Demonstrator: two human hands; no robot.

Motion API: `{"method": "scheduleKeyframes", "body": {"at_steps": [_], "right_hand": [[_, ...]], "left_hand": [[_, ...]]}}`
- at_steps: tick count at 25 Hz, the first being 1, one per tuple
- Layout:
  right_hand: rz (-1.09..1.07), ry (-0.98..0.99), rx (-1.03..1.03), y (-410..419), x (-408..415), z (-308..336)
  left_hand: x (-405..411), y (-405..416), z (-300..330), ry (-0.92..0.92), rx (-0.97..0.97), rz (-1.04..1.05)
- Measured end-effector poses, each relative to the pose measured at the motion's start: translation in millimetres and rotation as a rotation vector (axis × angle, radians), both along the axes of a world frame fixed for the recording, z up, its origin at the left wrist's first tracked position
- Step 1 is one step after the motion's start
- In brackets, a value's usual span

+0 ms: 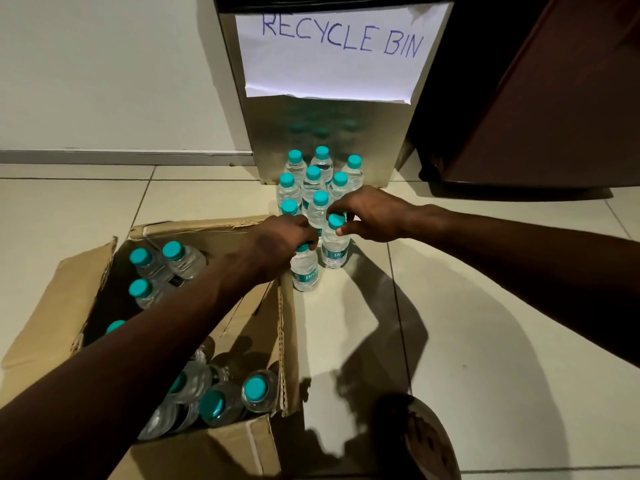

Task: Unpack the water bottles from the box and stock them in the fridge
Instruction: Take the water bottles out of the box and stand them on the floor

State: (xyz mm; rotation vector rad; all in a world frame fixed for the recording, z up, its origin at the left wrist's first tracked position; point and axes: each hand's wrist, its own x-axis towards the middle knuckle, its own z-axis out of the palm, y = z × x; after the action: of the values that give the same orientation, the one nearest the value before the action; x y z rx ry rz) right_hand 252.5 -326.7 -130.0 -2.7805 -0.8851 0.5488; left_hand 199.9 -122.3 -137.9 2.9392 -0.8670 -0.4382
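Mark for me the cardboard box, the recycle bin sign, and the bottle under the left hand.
cardboard box (282,341): head view, right wall.
recycle bin sign (332,64): head view, blank paper below the lettering.
bottle under the left hand (304,271): head view, labelled body.

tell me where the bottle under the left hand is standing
In the head view it stands on the floor tiles just right of the cardboard box, at the near end of the bottle cluster; the left hand grips this bottle by its top.

A box (194,341) is set at lower left of the frame, with bottles (180,258) held inside it. Just right of its far corner, a cluster of bottles (313,188) is stood on the floor (485,323), before the bin (329,133) at upper centre.
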Motion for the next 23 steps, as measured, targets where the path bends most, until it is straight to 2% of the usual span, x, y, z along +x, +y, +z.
{"method": "scheduleKeyframes", "body": {"at_steps": [7,11,16,18,20,23], "right_hand": [[0.029,-0.02,0.054,18,-10,-19],[-0.02,-0.045,0.091,17,-12,-18],[-0.054,-0.049,0.052,16,-10,-12],[-0.033,-0.092,0.022,16,-12,-7],[-0.028,-0.188,0.027,18,-14,1],[-0.003,-0.322,0.209,26,-25,11]], "left_hand": [[2,-10,-5,-0.056,0.093,0.098],[2,-9,-6,-0.018,0.041,0.135],[-2,-8,-15,-0.058,-0.013,0.166],[-6,-7,-11,-0.038,-0.079,0.204],[-16,2,-1,-0.06,-0.249,0.239],[-43,33,22,-0.137,-0.476,0.346]]}}
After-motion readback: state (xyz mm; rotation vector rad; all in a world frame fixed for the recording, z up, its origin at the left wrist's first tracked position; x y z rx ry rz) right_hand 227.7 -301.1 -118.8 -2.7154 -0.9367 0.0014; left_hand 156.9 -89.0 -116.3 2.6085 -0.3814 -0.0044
